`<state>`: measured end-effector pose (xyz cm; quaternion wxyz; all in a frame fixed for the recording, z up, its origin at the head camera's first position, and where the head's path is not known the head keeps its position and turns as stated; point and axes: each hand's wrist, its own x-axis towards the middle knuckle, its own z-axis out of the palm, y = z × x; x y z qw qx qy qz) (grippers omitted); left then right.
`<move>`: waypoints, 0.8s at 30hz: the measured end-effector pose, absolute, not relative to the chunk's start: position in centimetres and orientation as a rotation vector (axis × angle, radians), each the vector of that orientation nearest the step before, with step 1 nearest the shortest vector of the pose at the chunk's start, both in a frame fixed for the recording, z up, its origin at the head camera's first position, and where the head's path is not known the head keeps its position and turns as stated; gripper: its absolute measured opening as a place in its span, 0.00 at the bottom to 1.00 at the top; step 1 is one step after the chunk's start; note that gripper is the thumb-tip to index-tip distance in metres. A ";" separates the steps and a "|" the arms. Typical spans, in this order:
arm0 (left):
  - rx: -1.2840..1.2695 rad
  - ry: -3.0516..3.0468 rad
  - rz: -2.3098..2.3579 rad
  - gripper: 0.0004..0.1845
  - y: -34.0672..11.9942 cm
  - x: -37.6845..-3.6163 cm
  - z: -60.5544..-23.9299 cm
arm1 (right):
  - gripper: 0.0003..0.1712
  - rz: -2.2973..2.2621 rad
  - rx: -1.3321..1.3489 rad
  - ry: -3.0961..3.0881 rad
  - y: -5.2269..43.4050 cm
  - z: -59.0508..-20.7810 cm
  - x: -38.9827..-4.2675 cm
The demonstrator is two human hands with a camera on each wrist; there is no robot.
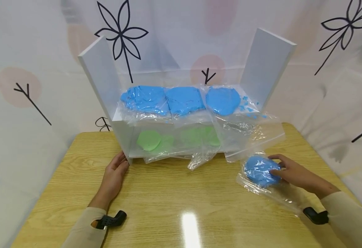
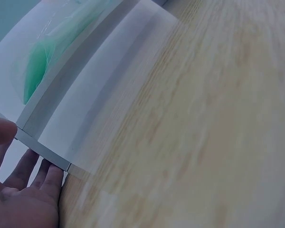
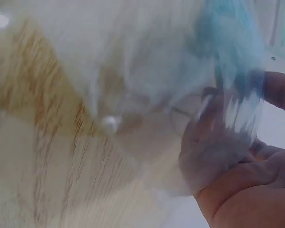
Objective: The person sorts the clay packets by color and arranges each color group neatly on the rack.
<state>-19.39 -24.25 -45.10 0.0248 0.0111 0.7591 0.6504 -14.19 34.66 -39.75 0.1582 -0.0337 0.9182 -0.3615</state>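
No writing is showing anywhere; the right hand (image 1: 292,172) is gripping a clear crinkly bag (image 1: 262,179) of soft blue dough on the near right of the glossy wood-grain bench (image 1: 181,206), fingers curled round it; the left hand (image 1: 114,175) is resting open, fingers straight, against the near left corner of the white shelf (image 1: 100,75), which is holding blue bags (image 1: 181,100) above green ones (image 1: 174,139); a pale curtain (image 1: 29,51) with black flowers is hanging behind.

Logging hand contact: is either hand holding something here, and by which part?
The right hand grips the bagged blue lump by its right side. The left hand only rests against the white shelf's corner.
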 end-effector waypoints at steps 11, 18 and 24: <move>0.031 2.341 2.025 0.29 -24.1 -19.4 -45.0 | 0.41 -1.093 -0.162 2.566 34.4 -38.7 -13.5; 0.032 2.355 2.006 0.29 -24.1 -19.5 -44.9 | 0.37 -1.208 -0.176 2.448 33.8 -37.7 -12.9; 0.009 2.334 2.011 0.29 -24.1 -19.4 -44.9 | 0.35 -1.171 -0.236 2.480 32.9 -37.1 -12.5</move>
